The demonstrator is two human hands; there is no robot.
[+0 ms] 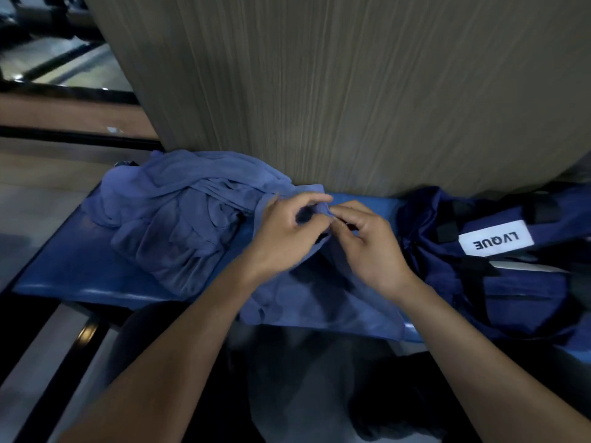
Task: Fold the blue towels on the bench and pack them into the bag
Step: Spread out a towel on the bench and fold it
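A crumpled heap of blue towels point(179, 215) lies on the left half of the blue bench point(64, 270). One blue towel point(319, 298) is spread in front of me and drapes over the bench's near edge. My left hand point(284, 231) and my right hand point(367, 241) meet above it, and both pinch the same bunched edge of that towel at its far side. A dark blue bag point(499, 282) with a white label lies on the bench to the right, close to my right hand.
A tall grey-brown wood-grain panel point(351, 91) rises directly behind the bench. To the left are floor and dark rails point(64, 135). Below the bench edge it is dark, with my legs there.
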